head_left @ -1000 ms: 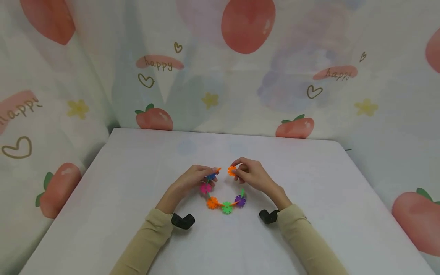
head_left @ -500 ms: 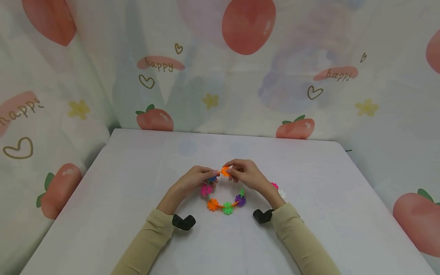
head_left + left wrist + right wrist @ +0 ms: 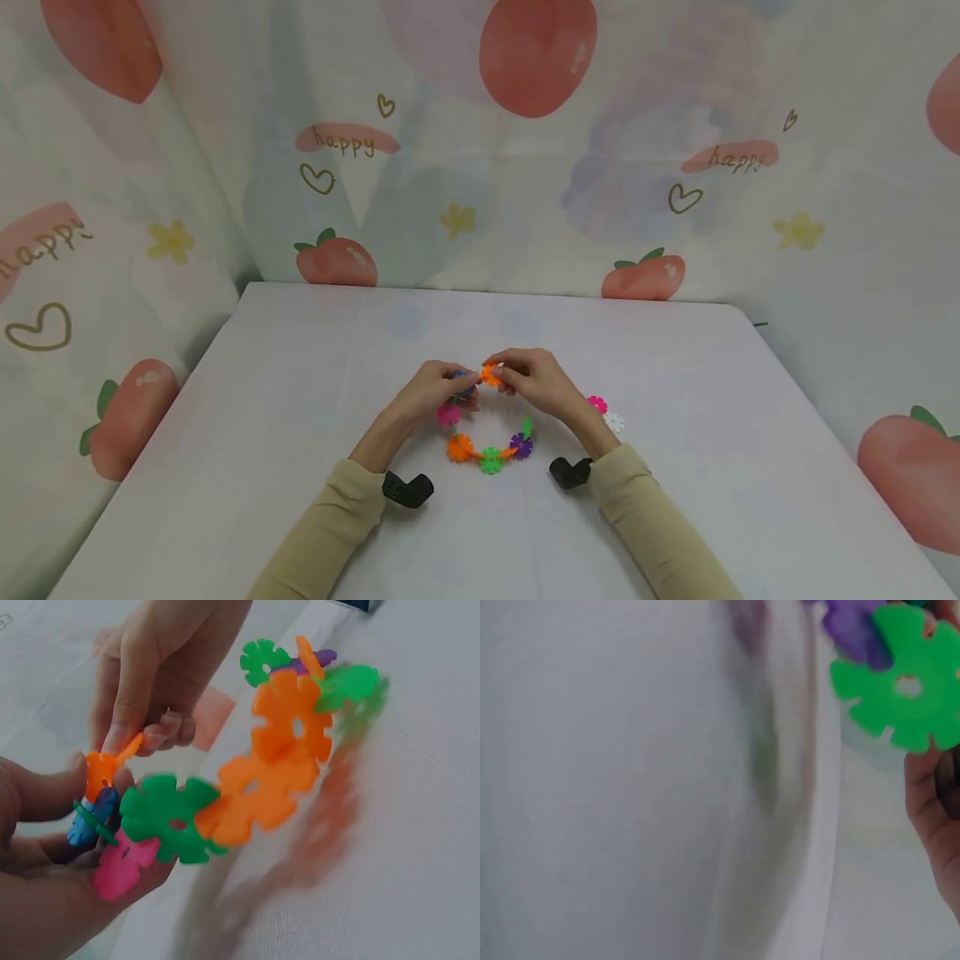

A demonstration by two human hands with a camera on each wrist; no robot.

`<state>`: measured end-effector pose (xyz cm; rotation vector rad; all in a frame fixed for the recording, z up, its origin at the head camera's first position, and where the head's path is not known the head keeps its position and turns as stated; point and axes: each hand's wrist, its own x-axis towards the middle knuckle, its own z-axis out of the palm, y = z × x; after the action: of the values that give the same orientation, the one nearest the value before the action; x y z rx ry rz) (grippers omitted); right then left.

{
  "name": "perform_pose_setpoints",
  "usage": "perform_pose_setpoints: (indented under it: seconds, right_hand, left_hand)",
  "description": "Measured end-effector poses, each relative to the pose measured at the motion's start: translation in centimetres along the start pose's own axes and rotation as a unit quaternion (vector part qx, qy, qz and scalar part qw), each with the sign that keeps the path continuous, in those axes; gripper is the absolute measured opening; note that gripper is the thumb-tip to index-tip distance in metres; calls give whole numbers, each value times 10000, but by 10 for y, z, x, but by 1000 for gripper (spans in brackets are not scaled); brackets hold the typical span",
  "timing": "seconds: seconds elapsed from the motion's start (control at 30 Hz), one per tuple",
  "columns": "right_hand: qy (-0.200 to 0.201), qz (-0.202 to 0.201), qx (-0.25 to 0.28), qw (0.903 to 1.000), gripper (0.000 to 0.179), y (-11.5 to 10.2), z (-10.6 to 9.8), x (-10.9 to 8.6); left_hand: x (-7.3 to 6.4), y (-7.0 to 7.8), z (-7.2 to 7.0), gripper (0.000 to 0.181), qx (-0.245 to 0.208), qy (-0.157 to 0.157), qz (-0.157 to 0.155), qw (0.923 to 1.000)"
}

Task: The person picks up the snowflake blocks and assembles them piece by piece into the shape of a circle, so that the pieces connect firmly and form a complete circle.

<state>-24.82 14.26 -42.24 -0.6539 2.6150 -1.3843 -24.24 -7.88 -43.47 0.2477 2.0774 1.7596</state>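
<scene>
A chain of flower-shaped plastic interlocking discs curves between my hands in the head view. It runs through a pink disc (image 3: pixel 448 415), an orange disc (image 3: pixel 460 448), a green disc (image 3: pixel 491 460) and a purple disc (image 3: pixel 521 446). My left hand (image 3: pixel 429 387) pinches the chain's far left end, by a blue disc (image 3: pixel 94 816) and an orange disc (image 3: pixel 99 777). My right hand (image 3: pixel 534 379) pinches another orange disc (image 3: pixel 491 374), seen edge-on in the left wrist view, against that end. Fingers hide how deep the slots join. The chain's other end, a green disc (image 3: pixel 907 682), hangs free.
A loose pink disc (image 3: pixel 597 405) and a white disc (image 3: pixel 615 422) lie on the white-covered table (image 3: pixel 750 467), right of my right forearm. Black wrist cameras (image 3: pixel 408 490) hang under both cuffs. A printed cloth backdrop (image 3: pixel 525 208) rises behind.
My right hand has moved left, bringing its orange disc up to the chain end in my left hand. The pink and white discs have come out from behind my right forearm.
</scene>
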Motion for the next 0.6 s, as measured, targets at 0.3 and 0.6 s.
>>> perform_pose_setpoints:
  seconds: [0.3, 0.6]
  right_hand:
    - [-99, 72, -740, 9972, 28, 3, -35, -18]
    - [23, 578, -1254, 9904, 28, 15, -80, -26]
  left_hand:
    - [-1, -2, 4, 41, -208, -111, -80, 9997]
    - [0, -1, -3, 45, -368, -73, -74, 9993]
